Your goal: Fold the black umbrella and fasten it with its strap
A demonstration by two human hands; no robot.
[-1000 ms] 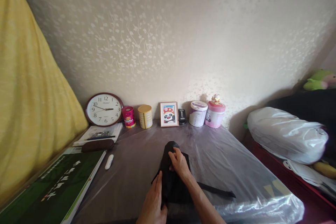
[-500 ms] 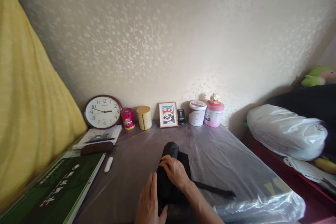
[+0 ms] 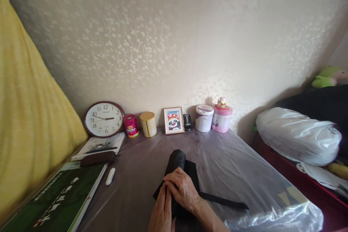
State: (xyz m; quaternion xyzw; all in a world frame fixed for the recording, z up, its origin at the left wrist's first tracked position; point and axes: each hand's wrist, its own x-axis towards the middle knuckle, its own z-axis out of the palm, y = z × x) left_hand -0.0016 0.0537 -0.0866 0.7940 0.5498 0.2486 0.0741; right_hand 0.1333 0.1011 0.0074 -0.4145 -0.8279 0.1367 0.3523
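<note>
A black cloth roll (image 3: 177,160) lies lengthwise in front of me, with a flat black panel (image 3: 191,170) under it and a black strap (image 3: 227,201) stretching out to the right. My right hand (image 3: 182,187) rests over the top of the roll, its fingers curled across it. Pressed along the near left side is my left hand (image 3: 162,208), fingers together and tips touching the right hand's fingers. Both hands grip the roll and cover its near middle part.
Plastic film covers the table (image 3: 130,185). At left lie a green book (image 3: 57,199), a brown case (image 3: 98,158) and a white oval object (image 3: 110,176). A clock (image 3: 104,119), tins, a picture frame (image 3: 174,120) and tubs line the wall. A white plastic bag (image 3: 297,134) sits at right.
My left hand has moved up and right against the roll, closing in beside the right hand. A corner of the black panel now shows left of the roll. The view has shifted slightly.
</note>
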